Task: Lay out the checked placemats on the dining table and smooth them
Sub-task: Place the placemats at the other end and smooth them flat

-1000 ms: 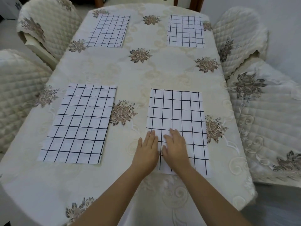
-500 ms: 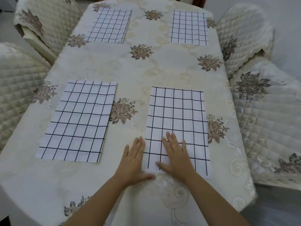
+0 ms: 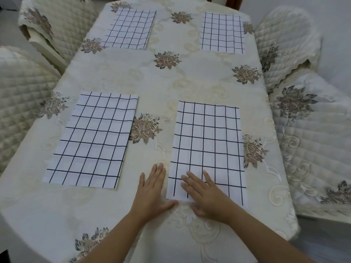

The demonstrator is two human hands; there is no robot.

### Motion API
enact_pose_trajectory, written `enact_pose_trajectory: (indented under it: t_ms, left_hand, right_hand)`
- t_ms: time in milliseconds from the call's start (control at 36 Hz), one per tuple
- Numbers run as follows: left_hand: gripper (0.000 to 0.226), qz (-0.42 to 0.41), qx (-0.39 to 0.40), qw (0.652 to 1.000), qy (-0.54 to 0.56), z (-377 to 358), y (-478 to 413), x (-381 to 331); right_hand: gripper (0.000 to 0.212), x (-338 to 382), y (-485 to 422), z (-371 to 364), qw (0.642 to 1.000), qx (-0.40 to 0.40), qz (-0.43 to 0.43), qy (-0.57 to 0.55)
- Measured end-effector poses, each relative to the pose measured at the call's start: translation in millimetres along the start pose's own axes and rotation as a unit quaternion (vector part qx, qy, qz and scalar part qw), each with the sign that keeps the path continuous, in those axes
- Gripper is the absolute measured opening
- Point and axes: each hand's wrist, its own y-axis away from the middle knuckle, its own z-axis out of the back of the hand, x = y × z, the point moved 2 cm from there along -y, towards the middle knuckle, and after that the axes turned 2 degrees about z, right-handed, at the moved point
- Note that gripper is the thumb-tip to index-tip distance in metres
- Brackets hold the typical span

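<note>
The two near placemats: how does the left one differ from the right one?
The near right placemat has the right hand flat on its near end; the near left placemat is untouched. The left one lies slanted, the right one straighter. Both are white with dark checks.

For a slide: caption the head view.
Right hand presses the near-right placemat; left hand rests on the tablecloth beside it.
</note>
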Motion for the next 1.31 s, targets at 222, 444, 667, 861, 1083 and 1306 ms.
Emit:
enact_pose_trajectory:
  t_ms: [222,444,667,861,1083,1306]
  left_hand:
    - [0.097,-0.001,-0.006,1.000,-0.009,-0.6,-2.6,-1.1]
    - [0.097,0.003,-0.009,1.000,0.004,-2.0,-8.5,-2.4]
    - [0.099,0.000,-0.005,1.000,0.015,-4.4,-9.1,-1.8]
    - [0.112,-0.013,0.037,0.995,0.093,3.0,-10.2,-14.7]
    - [0.087,-0.086,-0.016,0.987,0.132,12.4,-28.5,-36.5]
    - [0.049,-0.068,-0.045,0.996,0.022,22.1,-78.0,-68.9]
  right_hand:
    - [0.079,-7.2,-5.7,3.9,1.000,0.024,-0.015,0.006]
    - [0.085,-10.4,-7.1,5.6,0.999,0.037,-0.027,-0.024]
    - [0.081,-11.1,-4.7,5.3,0.998,0.032,-0.037,-0.031]
    - [0.082,-15.5,-3.4,1.0,0.999,0.014,-0.042,-0.032]
    - [0.069,-26.2,2.1,-3.5,0.989,0.045,-0.104,-0.095]
    - [0.048,-42.2,-34.2,-0.3,0.954,-0.007,-0.279,-0.114]
